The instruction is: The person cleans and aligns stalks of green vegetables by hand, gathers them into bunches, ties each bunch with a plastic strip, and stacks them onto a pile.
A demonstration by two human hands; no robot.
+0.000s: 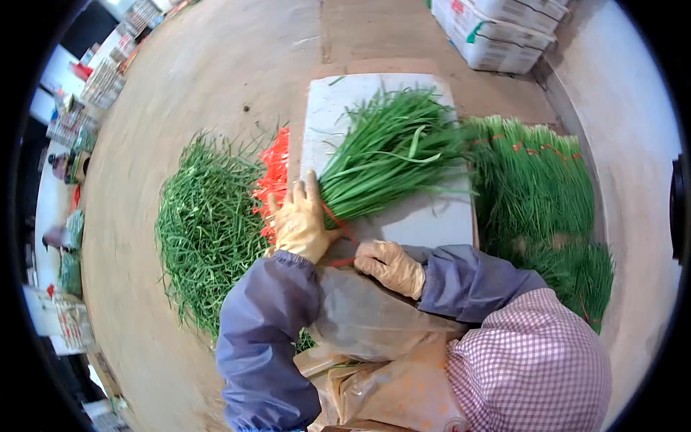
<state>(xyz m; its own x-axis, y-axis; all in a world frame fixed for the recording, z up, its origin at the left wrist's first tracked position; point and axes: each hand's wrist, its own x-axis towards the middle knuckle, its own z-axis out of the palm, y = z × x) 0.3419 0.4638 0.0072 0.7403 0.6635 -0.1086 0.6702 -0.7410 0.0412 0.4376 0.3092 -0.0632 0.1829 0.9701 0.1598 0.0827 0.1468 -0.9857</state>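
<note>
A bunch of long green stalks (396, 155) lies on a white board (324, 108), with a red tie near its lower left end. My left hand (299, 222), in a yellowish glove, rests against that end, its fingers spread. To the right and nearer my body, my gloved right hand (390, 266) is closed, with red tie strands running to it from the bunch. A heap of red ties (276, 169) lies along the board's left edge.
Loose green stalks (205, 230) are heaped on the floor at left. Tied bundles (540, 173) stand in rows at right, beside the wall. White crates (497, 36) are stacked at the upper right. Other people (63, 165) sit at the far left.
</note>
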